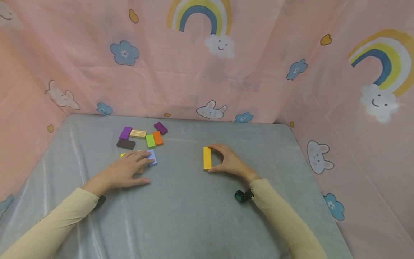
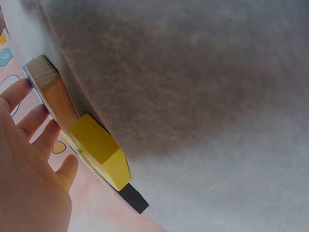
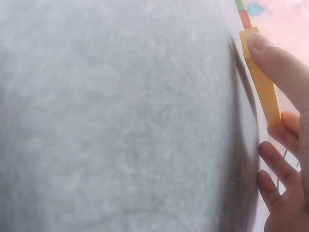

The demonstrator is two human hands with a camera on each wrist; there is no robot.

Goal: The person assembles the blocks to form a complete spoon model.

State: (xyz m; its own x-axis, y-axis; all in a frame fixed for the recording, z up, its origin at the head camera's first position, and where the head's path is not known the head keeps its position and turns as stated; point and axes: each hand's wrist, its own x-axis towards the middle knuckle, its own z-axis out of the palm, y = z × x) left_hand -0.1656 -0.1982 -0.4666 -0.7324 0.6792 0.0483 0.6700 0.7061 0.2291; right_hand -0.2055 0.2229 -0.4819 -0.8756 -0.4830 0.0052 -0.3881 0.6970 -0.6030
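- Pink printed curtain [image 1: 258, 54] behind the grey table [image 1: 181, 216];
- Left hand [image 1: 124, 171]; fingers spread over a blue block [image 1: 153, 160], a wooden block [image 2: 60, 99] and a yellow block [image 2: 99, 150];
- Right hand [image 1: 231, 162]; thumb and fingers pinch an amber block [image 1: 207, 159] by its ends, near the table's middle;
- Green block [image 1: 150, 141] and orange block [image 1: 158, 138]; side by side beyond the left hand

smooth orange block [image 1: 207, 159], perhaps painted wood; matt grey cloth [image 1: 184, 216].
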